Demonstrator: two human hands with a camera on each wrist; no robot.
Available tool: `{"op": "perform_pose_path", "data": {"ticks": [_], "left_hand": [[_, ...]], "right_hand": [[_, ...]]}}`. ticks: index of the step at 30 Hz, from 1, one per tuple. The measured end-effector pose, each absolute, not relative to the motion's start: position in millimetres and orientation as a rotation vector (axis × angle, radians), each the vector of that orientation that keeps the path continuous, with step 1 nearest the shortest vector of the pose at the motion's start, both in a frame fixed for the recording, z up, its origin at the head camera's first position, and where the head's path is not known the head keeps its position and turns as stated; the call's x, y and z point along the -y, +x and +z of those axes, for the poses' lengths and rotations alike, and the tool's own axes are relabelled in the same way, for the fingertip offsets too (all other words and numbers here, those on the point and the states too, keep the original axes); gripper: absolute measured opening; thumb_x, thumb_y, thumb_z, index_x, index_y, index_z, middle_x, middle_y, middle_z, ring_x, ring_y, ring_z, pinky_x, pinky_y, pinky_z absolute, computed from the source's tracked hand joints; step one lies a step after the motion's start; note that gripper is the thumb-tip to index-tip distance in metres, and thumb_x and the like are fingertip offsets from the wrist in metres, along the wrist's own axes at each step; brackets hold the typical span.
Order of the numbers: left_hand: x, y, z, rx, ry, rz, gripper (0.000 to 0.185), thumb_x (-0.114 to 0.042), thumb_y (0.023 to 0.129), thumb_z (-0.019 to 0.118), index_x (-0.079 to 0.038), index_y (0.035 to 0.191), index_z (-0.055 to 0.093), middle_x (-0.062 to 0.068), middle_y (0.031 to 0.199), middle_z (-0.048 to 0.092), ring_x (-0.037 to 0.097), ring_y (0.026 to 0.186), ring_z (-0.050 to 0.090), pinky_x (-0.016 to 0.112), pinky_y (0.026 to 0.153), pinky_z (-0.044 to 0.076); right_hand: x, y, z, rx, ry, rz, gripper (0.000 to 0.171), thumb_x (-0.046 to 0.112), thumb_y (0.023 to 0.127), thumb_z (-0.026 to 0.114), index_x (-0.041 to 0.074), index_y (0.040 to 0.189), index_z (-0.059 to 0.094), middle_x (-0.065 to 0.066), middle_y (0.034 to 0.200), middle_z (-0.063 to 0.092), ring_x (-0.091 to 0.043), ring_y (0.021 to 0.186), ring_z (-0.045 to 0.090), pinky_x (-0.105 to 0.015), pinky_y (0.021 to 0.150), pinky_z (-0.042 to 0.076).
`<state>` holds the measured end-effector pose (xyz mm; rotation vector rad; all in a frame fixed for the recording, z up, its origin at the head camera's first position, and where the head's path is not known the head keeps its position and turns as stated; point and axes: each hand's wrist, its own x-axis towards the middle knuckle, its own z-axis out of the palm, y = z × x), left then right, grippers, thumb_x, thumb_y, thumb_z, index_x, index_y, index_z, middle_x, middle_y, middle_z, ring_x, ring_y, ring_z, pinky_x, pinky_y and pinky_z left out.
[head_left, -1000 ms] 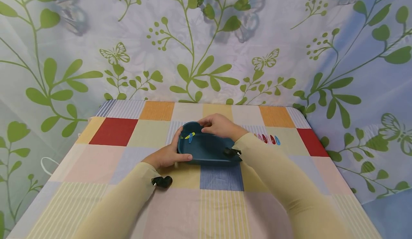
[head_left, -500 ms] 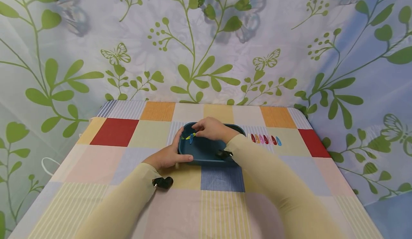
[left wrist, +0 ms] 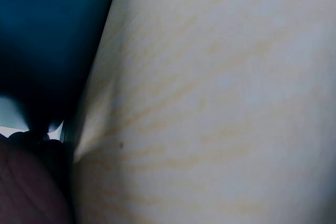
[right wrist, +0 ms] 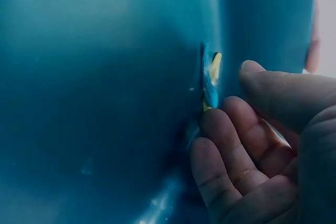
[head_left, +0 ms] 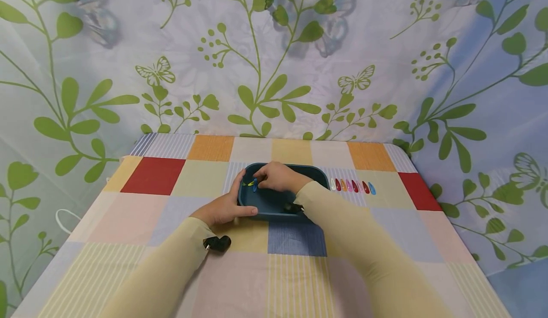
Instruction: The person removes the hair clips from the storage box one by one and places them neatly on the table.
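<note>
A dark teal tray [head_left: 270, 203] with rounded corners lies on the table. My left hand [head_left: 223, 207] grips its left end, thumb along the front wall and fingers at the left side. Inside, near that end, a blue hair clip [head_left: 255, 185] and a yellow hair clip [head_left: 248, 183] lie crossed together. My right hand [head_left: 280, 177] reaches into the tray beside them. In the right wrist view its thumb [right wrist: 253, 67] stands apart from the bent fingers, and a fingertip [right wrist: 215, 121] touches or nearly touches the yellow clip's lower end; nothing is pinched between them.
Right of the tray, several hair clips [head_left: 355, 186] in white, red, orange, pink and blue lie in a row. A patchwork cloth [head_left: 231, 280] covers the table. Behind it hangs a leaf-patterned curtain [head_left: 192, 70]. A small dark device sits at each wrist.
My right hand has moved from the tray's far rim leftward and down to the two clips. The clips have shifted slightly against each other. My left hand stays on the tray.
</note>
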<state>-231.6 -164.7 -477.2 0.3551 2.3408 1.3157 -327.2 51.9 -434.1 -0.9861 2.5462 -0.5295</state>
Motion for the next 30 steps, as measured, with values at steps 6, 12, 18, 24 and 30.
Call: {"op": "perform_pose_path", "data": {"ticks": [6,12,18,24,30], "left_hand": [[164.1,-232.2,-478.3,-2.329,0.355,1.345,0.128,-0.057,0.088,0.080,-0.041,0.165,-0.020,0.024,0.171,0.021,0.039,0.140,0.049,0.057,0.122,0.033],[164.6,-231.3,-477.3,-2.332,0.360,1.340,0.129,-0.059,0.086,0.081,-0.042,0.164,-0.021,0.026,0.171,0.021,0.039,0.138,0.051,0.058,0.121,0.034],[165.0,-231.6,-477.8,-2.338,0.361,1.331,0.128,-0.059,0.087,0.080,-0.042,0.164,-0.021,0.028,0.171,0.020,0.041,0.138,0.051,0.059,0.121,0.034],[166.2,-229.0,-477.0,-2.347,0.348,1.310,0.128,-0.059,0.087,0.080,-0.041,0.165,-0.020,0.028,0.170,0.022,0.041,0.140,0.050,0.059,0.121,0.034],[165.3,-230.9,-475.2,-2.351,0.364,1.322,0.129,-0.058,0.087,0.080,-0.038,0.166,-0.021,0.028,0.169,0.026,0.041,0.138,0.051,0.058,0.121,0.034]], "right_hand": [[-48.2,-329.3,-440.2,-2.544,-1.003,-0.469,0.041,0.019,0.101,0.072,0.011,0.141,0.069,-0.006,0.137,0.072,-0.020,0.121,0.070,-0.038,0.104,0.056],[-44.5,-331.6,-443.6,-2.535,-1.029,-0.391,0.040,0.021,0.101,0.072,0.012,0.140,0.069,-0.005,0.141,0.069,-0.019,0.123,0.067,-0.039,0.108,0.053],[-43.0,-331.7,-443.7,-2.497,-1.087,-0.388,0.037,0.019,0.101,0.072,0.012,0.137,0.072,-0.004,0.137,0.071,-0.018,0.119,0.068,-0.040,0.107,0.053],[-43.6,-331.1,-444.4,-2.530,-1.093,-0.378,0.034,0.018,0.101,0.072,0.015,0.135,0.074,-0.002,0.136,0.072,-0.019,0.121,0.068,-0.039,0.106,0.053],[-44.4,-332.0,-443.1,-2.580,-1.067,-0.366,0.033,0.015,0.102,0.070,0.015,0.134,0.074,-0.002,0.134,0.073,-0.020,0.124,0.068,-0.039,0.109,0.052]]}}
